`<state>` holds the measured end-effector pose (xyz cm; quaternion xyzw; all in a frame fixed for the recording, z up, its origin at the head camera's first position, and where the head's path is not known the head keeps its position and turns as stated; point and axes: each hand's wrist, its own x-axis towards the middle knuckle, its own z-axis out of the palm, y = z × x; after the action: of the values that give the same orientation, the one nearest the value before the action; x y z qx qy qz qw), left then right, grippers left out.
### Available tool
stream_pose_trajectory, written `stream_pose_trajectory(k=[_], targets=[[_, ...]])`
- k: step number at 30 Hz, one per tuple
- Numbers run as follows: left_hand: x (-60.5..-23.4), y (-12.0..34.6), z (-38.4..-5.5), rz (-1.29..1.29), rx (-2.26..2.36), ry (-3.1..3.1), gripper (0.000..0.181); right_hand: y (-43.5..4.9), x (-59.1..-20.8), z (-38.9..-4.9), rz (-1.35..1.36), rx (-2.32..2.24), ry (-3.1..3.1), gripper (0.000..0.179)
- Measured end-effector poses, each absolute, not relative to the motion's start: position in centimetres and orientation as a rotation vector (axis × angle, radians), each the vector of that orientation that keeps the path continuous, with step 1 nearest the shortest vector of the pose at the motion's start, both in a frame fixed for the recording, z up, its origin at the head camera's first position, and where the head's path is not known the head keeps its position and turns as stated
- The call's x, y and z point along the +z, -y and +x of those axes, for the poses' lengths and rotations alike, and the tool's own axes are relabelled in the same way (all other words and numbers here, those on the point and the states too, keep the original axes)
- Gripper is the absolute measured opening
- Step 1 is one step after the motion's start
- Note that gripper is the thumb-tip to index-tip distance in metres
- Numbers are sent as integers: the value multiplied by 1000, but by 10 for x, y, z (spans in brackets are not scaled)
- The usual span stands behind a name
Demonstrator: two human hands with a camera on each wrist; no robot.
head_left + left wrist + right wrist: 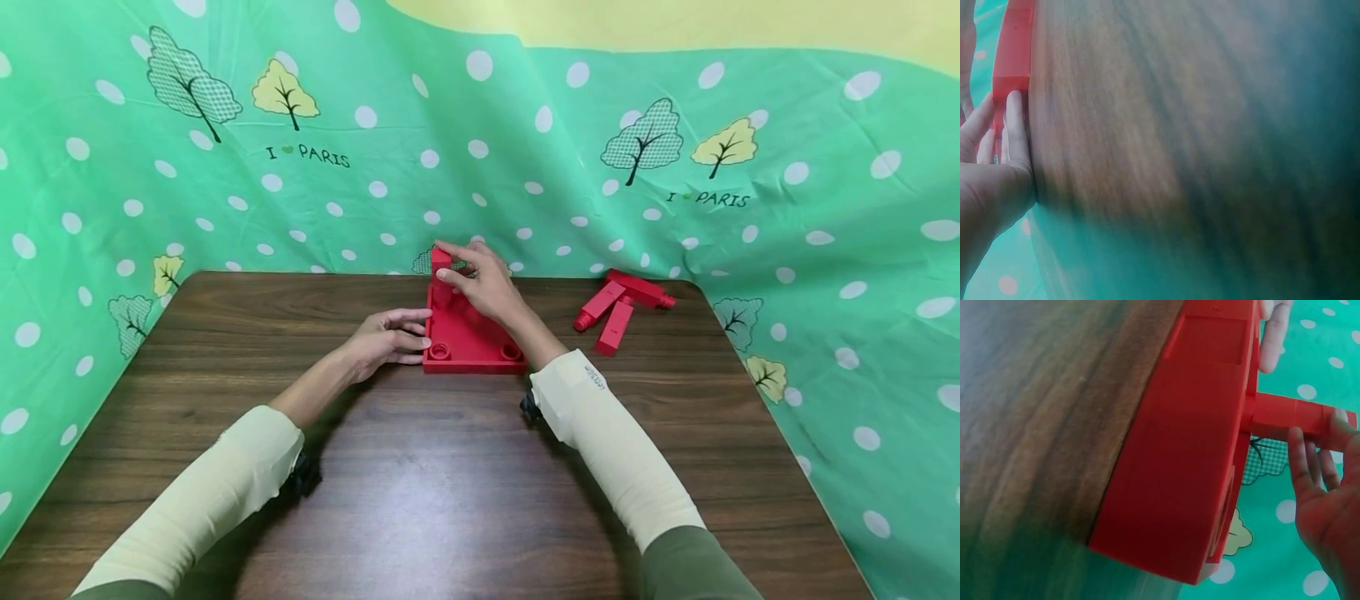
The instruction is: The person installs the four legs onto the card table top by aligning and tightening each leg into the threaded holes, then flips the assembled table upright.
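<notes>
A red square board [474,337] with raised edges and round corner sockets lies on the table. At its far left corner a red square leg [441,262] stands upright. My right hand [489,285] pinches this leg near the top between thumb and fingers; the right wrist view shows the leg [1279,415] meeting the board [1166,462]. My left hand [384,342] rests against the board's left side with fairly straight fingers, which touch its edge [1013,84] in the left wrist view. The foot of the leg is partly hidden.
Three loose red legs lie in a group at the back right; one leg [615,327] is nearest, and some show threaded round ends. The brown wooden table [435,483] ends at a green dotted curtain [480,192] behind and at both sides.
</notes>
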<state>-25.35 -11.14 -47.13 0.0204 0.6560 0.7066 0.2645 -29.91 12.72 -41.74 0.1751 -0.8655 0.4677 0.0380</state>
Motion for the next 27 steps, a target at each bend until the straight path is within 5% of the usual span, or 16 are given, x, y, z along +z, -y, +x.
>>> stream_pose_trajectory(k=[18,27], targets=[[-473,111,-253,44,1900,-1782,68,-125,-418,-297,518,1456,2666,58],[-473,111,-254,57,1912,-1786,69,-124,-416,-299,470,1520,2574,43]])
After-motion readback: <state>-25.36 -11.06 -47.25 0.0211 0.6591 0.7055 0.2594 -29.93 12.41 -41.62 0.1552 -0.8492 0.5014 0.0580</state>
